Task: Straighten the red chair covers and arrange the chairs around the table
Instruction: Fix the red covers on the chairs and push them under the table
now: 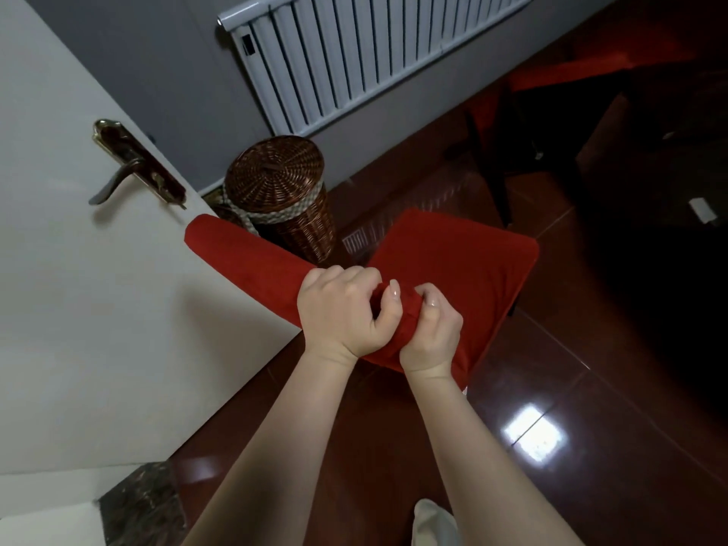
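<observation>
Nearest the camera, at the bottom edge, a pale shape (433,522) is showing on the glossy dark red floor tiles (591,388); I cannot tell what it is. Above it, two bare forearms are reaching forward to the near corner of a chair's backrest. The left hand (340,313) is curling its fingers over the top edge of the red chair cover (252,254), clamping a bunched fold of cloth. The right hand (431,334) is sitting just beside it, thumb pressing on top of the same fold and the other fingers wrapping out of sight beneath, so both hands are gripping the cover at that one corner.

From the hands the covered backrest is running away to the left as a long rounded red bar, its far end lying in front of the white door (78,309). The red-covered seat (465,269) is spreading out to the right beyond the hands.

Behind the backrest a lidded wicker basket (279,191) with a checked cloth band is standing beside the door, whose brass handle (118,175) is pointing down-left. Farther back a white radiator (374,53) is hanging on the grey wall. At the far right a second red chair (567,69) is standing in shadow, next to dark wooden furniture (606,128) too dim to make out
</observation>
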`<state>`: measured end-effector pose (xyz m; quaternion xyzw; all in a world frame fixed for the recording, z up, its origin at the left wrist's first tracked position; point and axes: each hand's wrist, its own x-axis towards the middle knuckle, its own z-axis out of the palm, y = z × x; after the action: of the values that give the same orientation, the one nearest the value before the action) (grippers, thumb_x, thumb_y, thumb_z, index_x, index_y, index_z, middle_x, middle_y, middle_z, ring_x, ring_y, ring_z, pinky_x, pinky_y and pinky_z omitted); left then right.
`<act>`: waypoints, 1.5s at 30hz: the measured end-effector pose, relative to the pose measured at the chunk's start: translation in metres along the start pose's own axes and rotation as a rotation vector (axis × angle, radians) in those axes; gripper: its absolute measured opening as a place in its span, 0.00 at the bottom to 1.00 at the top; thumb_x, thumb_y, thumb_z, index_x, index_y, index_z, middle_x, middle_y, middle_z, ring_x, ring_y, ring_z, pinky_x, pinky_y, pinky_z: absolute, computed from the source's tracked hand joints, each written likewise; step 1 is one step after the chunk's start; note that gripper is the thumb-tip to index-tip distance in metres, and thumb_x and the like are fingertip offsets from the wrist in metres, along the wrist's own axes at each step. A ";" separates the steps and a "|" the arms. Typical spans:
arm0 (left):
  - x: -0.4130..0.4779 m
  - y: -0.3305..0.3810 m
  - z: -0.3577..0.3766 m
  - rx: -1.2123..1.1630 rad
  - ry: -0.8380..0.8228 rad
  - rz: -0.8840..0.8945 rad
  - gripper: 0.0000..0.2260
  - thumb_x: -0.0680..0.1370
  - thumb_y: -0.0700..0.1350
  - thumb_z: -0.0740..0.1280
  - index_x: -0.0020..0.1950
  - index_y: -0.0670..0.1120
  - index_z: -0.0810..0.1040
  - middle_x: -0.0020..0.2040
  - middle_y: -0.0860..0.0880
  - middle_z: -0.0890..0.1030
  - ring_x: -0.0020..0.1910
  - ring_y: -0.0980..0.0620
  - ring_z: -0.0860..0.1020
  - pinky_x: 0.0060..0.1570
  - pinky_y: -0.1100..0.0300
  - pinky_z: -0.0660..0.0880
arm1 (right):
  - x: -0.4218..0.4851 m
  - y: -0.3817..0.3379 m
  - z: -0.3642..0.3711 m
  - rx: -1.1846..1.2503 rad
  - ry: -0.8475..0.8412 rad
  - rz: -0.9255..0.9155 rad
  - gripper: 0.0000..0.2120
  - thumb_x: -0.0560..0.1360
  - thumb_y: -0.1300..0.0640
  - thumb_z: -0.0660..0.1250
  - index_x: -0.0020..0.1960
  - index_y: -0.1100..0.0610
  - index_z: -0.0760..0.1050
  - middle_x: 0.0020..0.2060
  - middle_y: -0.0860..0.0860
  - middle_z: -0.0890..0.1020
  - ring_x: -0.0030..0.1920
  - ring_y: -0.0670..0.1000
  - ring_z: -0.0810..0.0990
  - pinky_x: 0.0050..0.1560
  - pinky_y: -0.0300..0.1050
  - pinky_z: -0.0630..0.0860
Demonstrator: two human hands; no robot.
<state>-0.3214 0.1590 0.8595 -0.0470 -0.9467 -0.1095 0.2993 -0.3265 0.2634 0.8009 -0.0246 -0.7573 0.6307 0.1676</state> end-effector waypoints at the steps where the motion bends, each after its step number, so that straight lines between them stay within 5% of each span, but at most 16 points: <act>1: -0.002 0.001 0.003 0.006 -0.007 0.009 0.20 0.77 0.53 0.56 0.31 0.44 0.77 0.26 0.50 0.75 0.26 0.46 0.73 0.35 0.55 0.65 | -0.001 0.005 -0.001 0.009 0.002 0.007 0.23 0.78 0.46 0.47 0.37 0.56 0.74 0.31 0.47 0.76 0.32 0.51 0.75 0.33 0.52 0.71; 10: -0.029 0.010 0.030 0.021 -0.035 0.134 0.19 0.76 0.53 0.57 0.31 0.45 0.76 0.27 0.50 0.74 0.27 0.48 0.71 0.34 0.53 0.66 | -0.022 0.049 -0.016 -0.003 -0.012 -0.004 0.17 0.78 0.51 0.48 0.38 0.52 0.71 0.31 0.46 0.75 0.32 0.46 0.73 0.35 0.45 0.67; 18: -0.052 0.008 0.040 0.053 -0.030 0.187 0.17 0.77 0.51 0.56 0.32 0.45 0.74 0.28 0.49 0.72 0.28 0.47 0.69 0.37 0.53 0.65 | -0.041 0.069 -0.018 -0.017 -0.032 0.000 0.24 0.77 0.50 0.45 0.41 0.61 0.75 0.35 0.48 0.76 0.36 0.50 0.74 0.38 0.44 0.67; 27: -0.078 0.005 0.046 0.062 -0.056 0.152 0.18 0.78 0.50 0.55 0.35 0.44 0.77 0.31 0.49 0.75 0.31 0.46 0.71 0.39 0.52 0.67 | -0.059 0.081 -0.018 -0.021 -0.040 0.017 0.23 0.79 0.51 0.45 0.42 0.60 0.75 0.37 0.46 0.76 0.38 0.45 0.72 0.41 0.39 0.66; 32: -0.079 0.004 0.039 0.061 -0.169 0.122 0.18 0.78 0.51 0.55 0.37 0.44 0.78 0.33 0.48 0.76 0.33 0.46 0.73 0.43 0.50 0.68 | -0.057 0.077 -0.025 -0.055 -0.125 0.124 0.21 0.78 0.50 0.48 0.43 0.58 0.76 0.38 0.49 0.79 0.40 0.49 0.76 0.45 0.48 0.73; 36: -0.073 0.006 0.025 0.038 -0.397 0.077 0.19 0.80 0.54 0.54 0.45 0.46 0.81 0.40 0.50 0.81 0.41 0.48 0.77 0.52 0.51 0.69 | -0.047 0.065 -0.038 -0.064 -0.242 0.261 0.22 0.78 0.45 0.49 0.43 0.52 0.79 0.38 0.46 0.82 0.43 0.45 0.79 0.49 0.52 0.76; 40: -0.058 -0.003 0.004 -0.025 -0.530 0.039 0.19 0.82 0.56 0.53 0.61 0.49 0.79 0.55 0.53 0.82 0.56 0.52 0.77 0.63 0.54 0.66 | -0.032 0.044 -0.052 -0.148 -0.378 0.341 0.26 0.76 0.33 0.48 0.46 0.45 0.81 0.41 0.41 0.83 0.45 0.39 0.80 0.46 0.41 0.74; 45: -0.023 -0.040 -0.033 0.068 -0.541 -0.015 0.21 0.83 0.56 0.54 0.69 0.47 0.74 0.64 0.50 0.79 0.65 0.49 0.74 0.66 0.51 0.65 | 0.000 -0.003 -0.049 -0.447 -0.594 0.164 0.28 0.76 0.28 0.45 0.50 0.44 0.76 0.45 0.41 0.81 0.47 0.44 0.79 0.48 0.47 0.76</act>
<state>-0.2905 0.1121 0.8652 -0.0574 -0.9957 -0.0635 0.0358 -0.3117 0.3095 0.8108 0.0628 -0.8872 0.4410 -0.1200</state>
